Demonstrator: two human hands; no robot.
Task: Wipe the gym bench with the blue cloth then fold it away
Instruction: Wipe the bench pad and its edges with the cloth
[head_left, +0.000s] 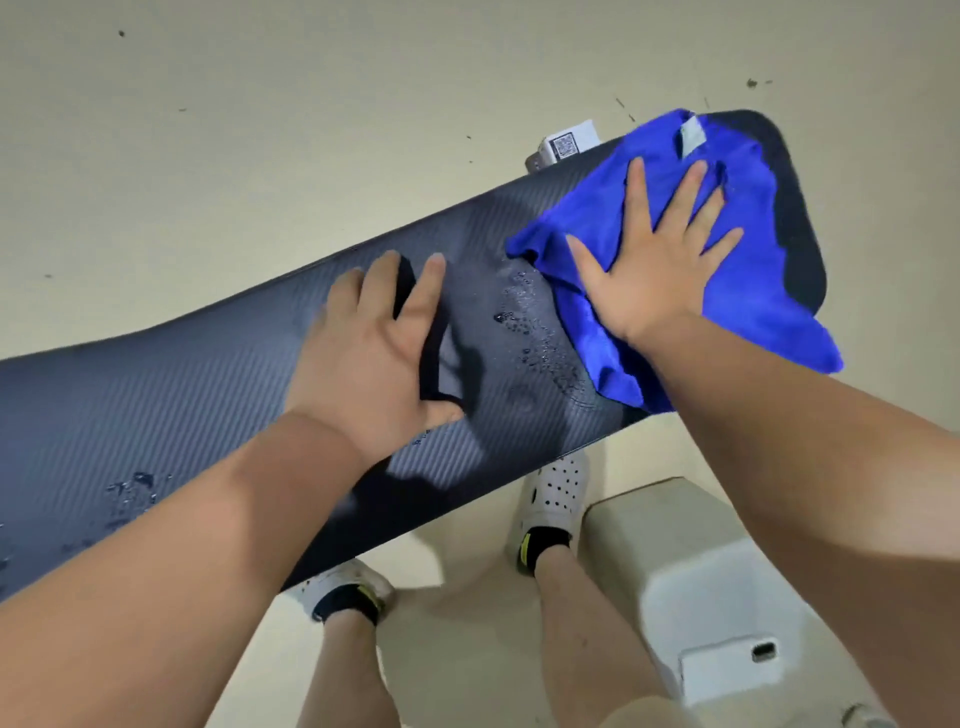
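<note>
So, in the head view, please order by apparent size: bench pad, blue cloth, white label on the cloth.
1. Bench pad, largest.
2. Blue cloth.
3. White label, smallest.

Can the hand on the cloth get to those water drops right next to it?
Probably yes. The right hand lies flat on the blue cloth, and the water drops sit on the bench beside the cloth's edge, with nothing between them.
</note>
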